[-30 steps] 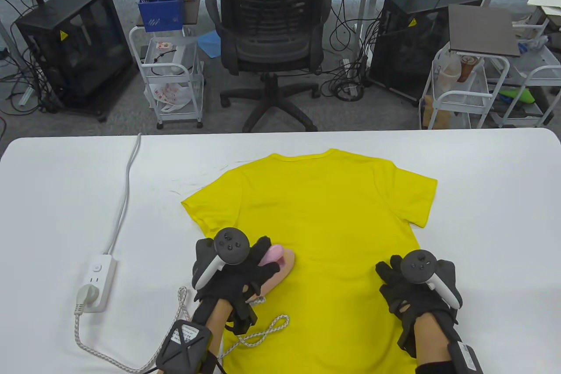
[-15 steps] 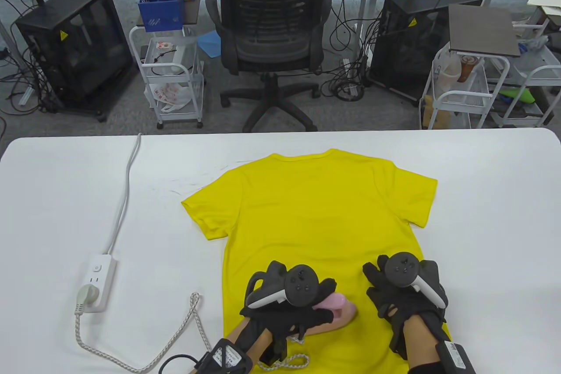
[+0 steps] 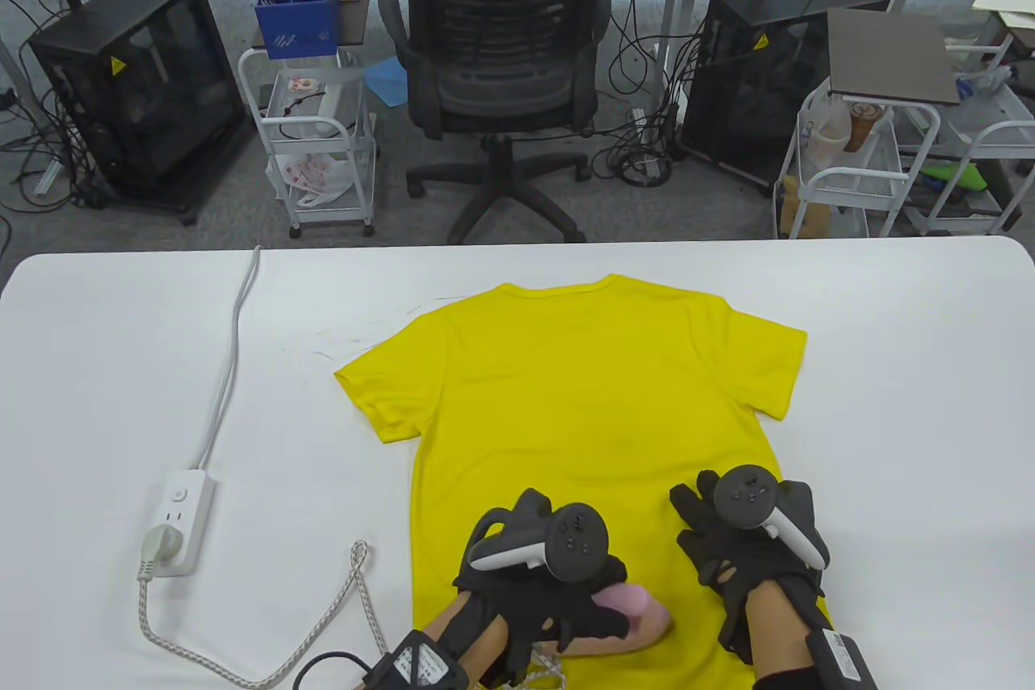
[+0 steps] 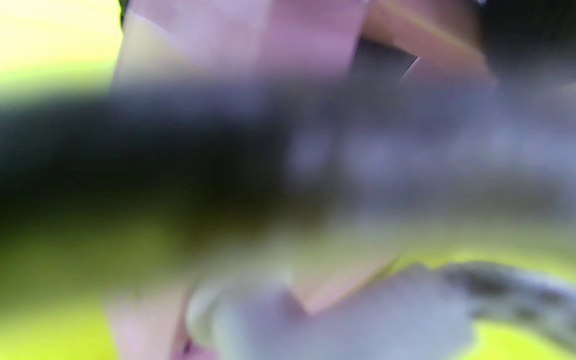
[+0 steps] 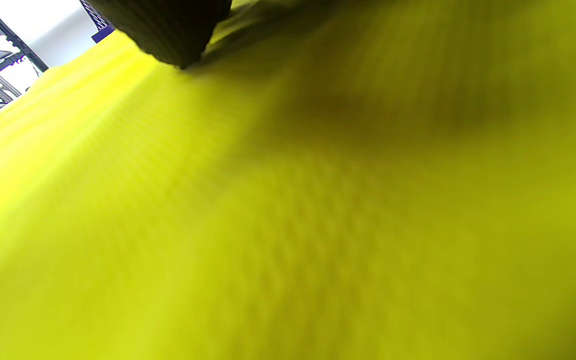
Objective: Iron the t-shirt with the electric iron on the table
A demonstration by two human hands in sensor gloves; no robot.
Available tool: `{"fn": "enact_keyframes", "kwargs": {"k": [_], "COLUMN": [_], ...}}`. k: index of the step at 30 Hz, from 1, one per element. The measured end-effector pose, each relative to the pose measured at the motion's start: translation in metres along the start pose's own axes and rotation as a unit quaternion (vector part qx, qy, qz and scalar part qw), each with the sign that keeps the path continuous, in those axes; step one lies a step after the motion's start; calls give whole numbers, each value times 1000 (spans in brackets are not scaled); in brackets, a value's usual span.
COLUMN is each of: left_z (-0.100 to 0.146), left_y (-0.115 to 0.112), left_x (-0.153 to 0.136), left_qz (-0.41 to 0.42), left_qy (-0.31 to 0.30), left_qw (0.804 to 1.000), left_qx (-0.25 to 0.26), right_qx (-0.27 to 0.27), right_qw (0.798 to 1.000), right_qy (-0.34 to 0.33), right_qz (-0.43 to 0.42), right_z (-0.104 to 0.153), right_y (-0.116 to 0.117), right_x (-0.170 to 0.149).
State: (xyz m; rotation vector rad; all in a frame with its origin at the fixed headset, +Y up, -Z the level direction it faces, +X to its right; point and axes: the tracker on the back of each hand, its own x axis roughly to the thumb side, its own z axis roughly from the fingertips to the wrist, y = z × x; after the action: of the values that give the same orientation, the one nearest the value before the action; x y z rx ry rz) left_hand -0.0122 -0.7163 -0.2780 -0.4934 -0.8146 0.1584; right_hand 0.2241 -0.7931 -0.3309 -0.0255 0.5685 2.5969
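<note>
White desk [image 3: 889, 366]. Yellow t-shirt [image 3: 582, 391] flat at centre, collar away from person, sleeves spread. Pink-and-beige iron [image 3: 627, 615] on shirt's near hem (mostly hidden), left hand [image 3: 542, 589] grip wrapped round it. Right hand [image 3: 748, 552] rests on shirt, fingers spread.

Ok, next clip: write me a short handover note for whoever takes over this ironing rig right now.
Left hand: grips the pink iron, which sits on the t-shirt's near hem area.
Right hand: rests flat on the yellow t-shirt near its right edge, pinning the fabric.
The t-shirt lies spread on the white table, collar away from the person. The iron's braided cord trails left to the power strip.
Done: shirt laid out, ironing under way low on the body.
Left: upper body, sleeves, collar, judging by position only.
</note>
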Motion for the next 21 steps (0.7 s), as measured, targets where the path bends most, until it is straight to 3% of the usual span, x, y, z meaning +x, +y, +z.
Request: {"fn": "enact_keyframes", "kwargs": {"k": [2,5,9,11,13,15,18,21], "left_z": [2,5,13,17,21,24,21,9], "left_y": [0,6,20,24,24,25,25,16], "left_x": [6,-5,-42,-63,-83,-95,-88,-60], "left_qz": [-23,-24,-6,4,35,54,48,68], "left_qy": [-1,46,183,217,246,240,211,115], "left_qw": [1000,999,981,970,962,960,968,989], "left_qx": [-6,10,67,107,113,134,127,70], "right_qx": [1,1,-6,-6,-5,-4,-3,-3], "right_qw": [1000,1000,1000,1000,1000,1000,1000,1000], "right_qy": [1,1,-3,-3,-2,-3,-2,-2], "right_qz": [0,0,-3,-4,-3,-4,-5,-4], "right_z": [0,0,0,0,0,0,0,0], "right_y": [0,0,0,0,0,0,0,0], "right_x": [0,0,-2,-2,-2,-2,-2,-2]}}
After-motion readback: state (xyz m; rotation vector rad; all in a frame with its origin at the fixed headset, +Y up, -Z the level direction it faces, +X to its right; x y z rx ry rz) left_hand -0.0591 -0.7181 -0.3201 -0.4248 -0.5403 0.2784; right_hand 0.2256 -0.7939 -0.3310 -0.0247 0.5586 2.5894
